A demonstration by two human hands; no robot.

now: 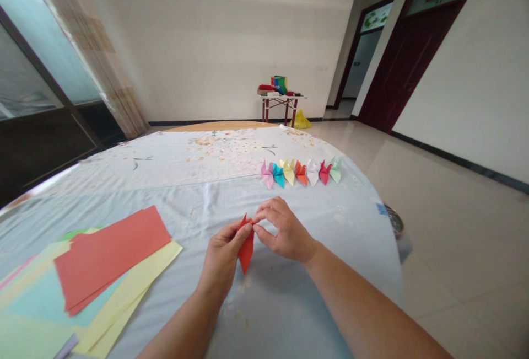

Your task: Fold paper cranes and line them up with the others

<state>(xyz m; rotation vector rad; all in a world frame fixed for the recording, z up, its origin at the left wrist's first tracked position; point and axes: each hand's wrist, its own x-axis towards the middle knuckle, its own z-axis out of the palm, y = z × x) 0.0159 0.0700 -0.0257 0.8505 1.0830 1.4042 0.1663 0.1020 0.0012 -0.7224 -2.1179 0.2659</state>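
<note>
Paper [246,253], orange-red and folded into a slim shape with pointed ends, is held roughly upright over the near part of the desk [223,126], which is mostly covered by a pale flowered cloth [289,304]. The paper is gripped by the left hand [221,254], its thumb laid across the near face and its fingers closed behind. At the upper right side of the paper, the thumb and fingertips of the right hand [286,230] are placed, with the fingers curved; whether a small tip is pinched between them cannot be told. Beyond the hands, to the right, seven cranes [301,172] are lined up side by side in pink, blue, yellow, orange, white, red and mint. To the left, red sheets [115,254] are laid slantwise over yellow sheets [136,287], and pale sheets [33,326] are spread around them. Near the far wall [215,44], a colourful box [280,83] is carried by a side table [286,108], beside which a yellow bag [301,121] is seen
</note>
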